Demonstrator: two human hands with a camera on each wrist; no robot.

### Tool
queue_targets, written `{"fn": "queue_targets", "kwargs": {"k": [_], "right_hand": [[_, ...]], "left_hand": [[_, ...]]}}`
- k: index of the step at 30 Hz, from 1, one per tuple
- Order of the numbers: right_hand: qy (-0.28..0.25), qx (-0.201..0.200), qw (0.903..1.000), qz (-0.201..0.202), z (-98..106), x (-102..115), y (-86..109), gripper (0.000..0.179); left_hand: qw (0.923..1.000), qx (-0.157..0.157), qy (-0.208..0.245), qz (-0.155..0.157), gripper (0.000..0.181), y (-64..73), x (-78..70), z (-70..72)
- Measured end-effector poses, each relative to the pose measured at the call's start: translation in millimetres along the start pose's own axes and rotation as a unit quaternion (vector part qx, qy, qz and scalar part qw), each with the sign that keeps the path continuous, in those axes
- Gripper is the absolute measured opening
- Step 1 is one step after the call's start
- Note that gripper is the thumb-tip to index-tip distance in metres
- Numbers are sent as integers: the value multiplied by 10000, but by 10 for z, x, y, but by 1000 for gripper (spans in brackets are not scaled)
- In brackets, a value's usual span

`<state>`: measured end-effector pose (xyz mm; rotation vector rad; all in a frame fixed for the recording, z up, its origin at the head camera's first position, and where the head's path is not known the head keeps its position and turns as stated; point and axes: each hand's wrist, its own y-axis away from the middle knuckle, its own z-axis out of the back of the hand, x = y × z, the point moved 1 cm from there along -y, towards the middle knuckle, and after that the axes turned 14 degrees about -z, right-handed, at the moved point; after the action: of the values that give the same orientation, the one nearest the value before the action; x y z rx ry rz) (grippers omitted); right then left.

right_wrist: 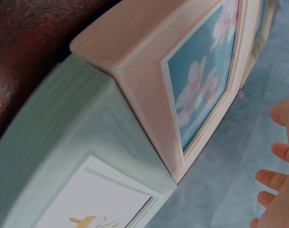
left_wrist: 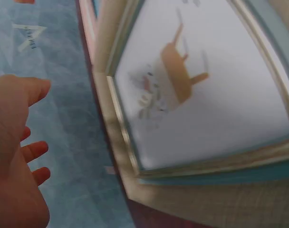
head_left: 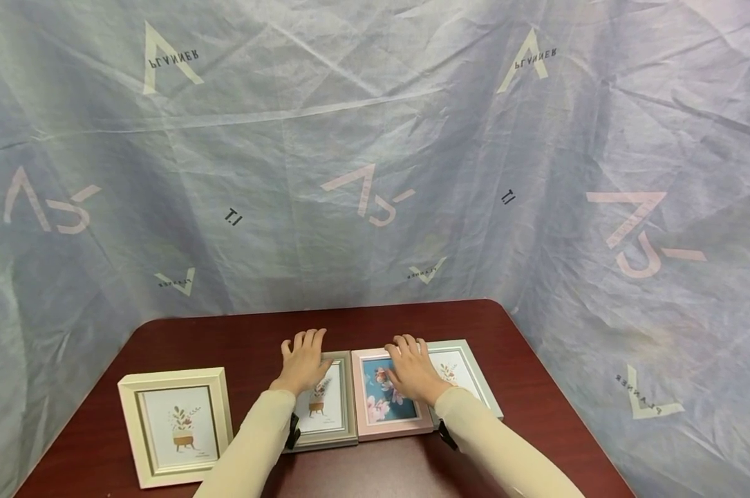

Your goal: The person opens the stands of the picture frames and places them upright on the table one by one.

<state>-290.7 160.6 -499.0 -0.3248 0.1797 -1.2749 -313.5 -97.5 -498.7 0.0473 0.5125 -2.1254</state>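
Note:
My left hand (head_left: 303, 365) hovers over the far left corner of a beige-grey picture frame (head_left: 352, 404), which holds a print of a potted plant. Its fingers are spread and relaxed with nothing in them; in the left wrist view they stand apart from the frame's rim (left_wrist: 182, 202). My right hand (head_left: 414, 370) is above a pink picture frame (head_left: 360, 408) with a blue flower picture, partly covering it. Loosely bent, its fingers (right_wrist: 270, 179) hold nothing. Right of the pink frame lies a pale green picture frame (head_left: 477, 366), partly hidden by my right forearm. These three frames form a row, side by side.
A cream picture frame (head_left: 128, 422) stands apart at the left of the dark red table (head_left: 250, 339), leaning back, its lower right behind my left sleeve. Grey printed cloth (head_left: 287, 228) hangs behind the table and along both sides.

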Motion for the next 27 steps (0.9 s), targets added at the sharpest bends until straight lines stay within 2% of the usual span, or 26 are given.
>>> {"fn": "queue_targets", "kwargs": {"k": [5,10,17,22,27], "right_hand": [[-74,105,9999,-51,-47,24,-39,43],[26,200,9998,-68,-107,52,-67,43],[31,292,9996,-51,-169,81,-71,38],[12,407,9992,-59,-170,127,-59,36],[75,409,9991,-17,-175,158,-36,35]], "left_hand": [[9999,100,-55,4,62,-35,95,-124],[9987,479,-176,46,62,-75,158,-225],[9964,767,-55,347,56,-101,197,-367],[9931,988,-396,483,50,-79,278,-434],[9916,989,-660,510,40,-56,321,-444]]}}
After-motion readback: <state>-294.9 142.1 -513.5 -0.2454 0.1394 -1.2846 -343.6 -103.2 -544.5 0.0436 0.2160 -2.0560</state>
